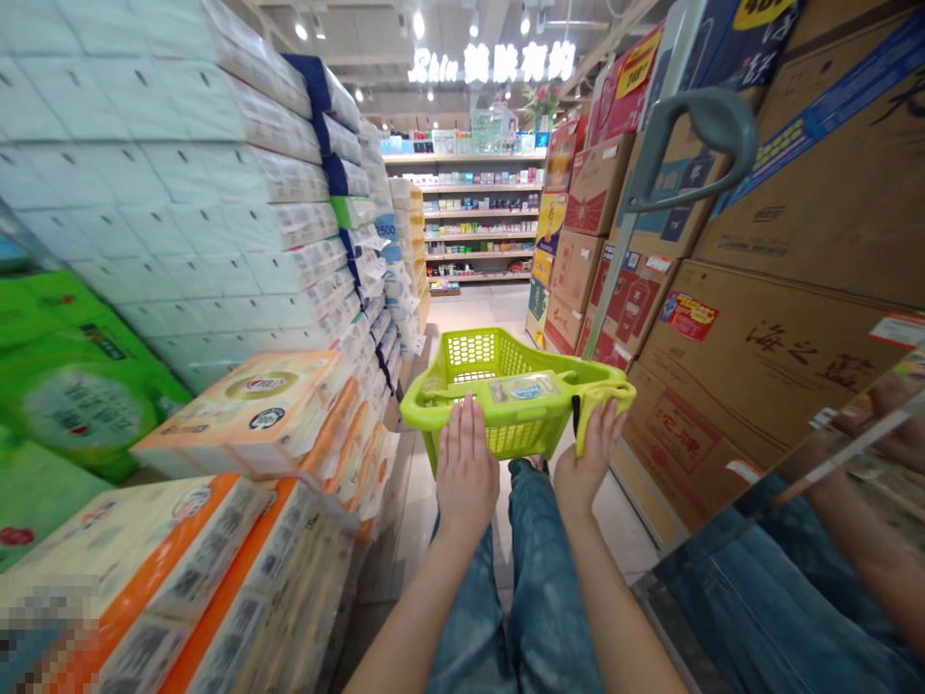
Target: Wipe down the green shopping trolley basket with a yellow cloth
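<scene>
A lime-green plastic shopping basket [527, 439] stands in the aisle just in front of my legs, its mesh far wall visible. My left hand [468, 472] lies against the near rim, fingers stretched out and side by side. At the near right corner, a yellow cloth [603, 395] drapes over the rim beside a black strap. My right hand [587, 463] has its fingers bent over this cloth, pressing it to the basket. A grey pull handle [690, 145] on a long metal pole rises at the basket's right side. A label sits on the near rim between my hands.
Tissue packs [246, 405] and a tall white stack [159, 173] line the left side. Cardboard cartons [787, 347] are piled along the right, with a reflective panel [816, 549] low beside me. Shelves of small products [481, 204] stand at the aisle's far end.
</scene>
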`<control>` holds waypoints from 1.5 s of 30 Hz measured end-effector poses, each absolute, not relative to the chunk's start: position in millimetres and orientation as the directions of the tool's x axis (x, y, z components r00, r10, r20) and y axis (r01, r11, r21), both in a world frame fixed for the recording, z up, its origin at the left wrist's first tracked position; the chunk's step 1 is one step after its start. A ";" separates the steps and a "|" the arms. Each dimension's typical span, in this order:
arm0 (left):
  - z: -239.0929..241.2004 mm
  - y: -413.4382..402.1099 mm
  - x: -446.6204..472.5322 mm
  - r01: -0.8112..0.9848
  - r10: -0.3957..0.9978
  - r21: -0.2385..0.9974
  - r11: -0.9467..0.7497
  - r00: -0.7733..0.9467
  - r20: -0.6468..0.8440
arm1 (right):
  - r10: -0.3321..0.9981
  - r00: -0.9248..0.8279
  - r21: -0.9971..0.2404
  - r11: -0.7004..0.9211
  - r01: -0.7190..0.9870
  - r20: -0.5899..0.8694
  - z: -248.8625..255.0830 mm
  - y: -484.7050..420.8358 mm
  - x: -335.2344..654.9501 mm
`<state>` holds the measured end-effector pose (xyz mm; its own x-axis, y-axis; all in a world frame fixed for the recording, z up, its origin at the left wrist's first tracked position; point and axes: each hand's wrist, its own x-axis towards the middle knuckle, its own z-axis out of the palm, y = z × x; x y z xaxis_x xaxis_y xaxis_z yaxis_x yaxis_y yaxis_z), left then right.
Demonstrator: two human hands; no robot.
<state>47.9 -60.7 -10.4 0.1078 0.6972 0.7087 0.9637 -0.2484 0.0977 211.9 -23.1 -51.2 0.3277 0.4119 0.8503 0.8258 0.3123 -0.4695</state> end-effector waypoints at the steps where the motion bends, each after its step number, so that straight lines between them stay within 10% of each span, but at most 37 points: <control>1: -10.1 -60.7 48.7 0.963 0.698 0.102 -0.251 0.107 0.708 | 0.418 0.341 -0.485 0.310 0.818 0.842 -50.2 -23.5 206.8; 9: -11.5 -54.4 37.6 0.972 0.687 0.077 -0.222 0.100 0.720 | 0.467 -0.195 -0.032 0.434 0.900 0.863 -62.5 -37.2 159.4; 17: -11.4 -49.9 33.1 0.973 0.687 0.068 -0.223 0.107 0.719 | 0.433 0.240 -0.390 0.302 0.870 0.869 -49.7 -24.7 204.3; 26: -11.0 -49.3 31.3 0.971 0.693 0.062 -0.229 0.118 0.712 | 0.527 -0.207 -0.035 0.412 0.911 0.824 -47.2 -37.5 159.5; 34: -11.4 -48.1 33.6 0.969 0.677 0.079 -0.232 0.103 0.729 | 0.463 0.192 -0.351 0.286 0.892 0.866 -52.1 -26.1 201.1; 45: -13.0 -47.2 28.2 0.968 0.681 0.065 -0.243 0.123 0.722 | 0.482 -0.128 -0.060 0.356 0.933 0.867 -59.6 -31.8 175.1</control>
